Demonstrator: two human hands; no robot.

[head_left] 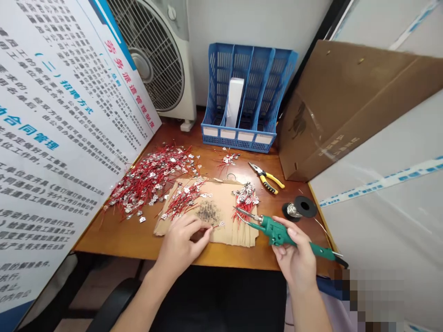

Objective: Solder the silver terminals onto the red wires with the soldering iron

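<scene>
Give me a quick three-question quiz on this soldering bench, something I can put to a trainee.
1. Fill in: the left hand rests its fingertips on a ____ sheet.
2. True or false: the right hand holds the green soldering iron.
3. The yellow-handled pliers lie: A) in the left hand; B) on the table, beyond the solder spool; C) on the sheet.
Key: 1 cardboard; 2 true; 3 B.
</scene>
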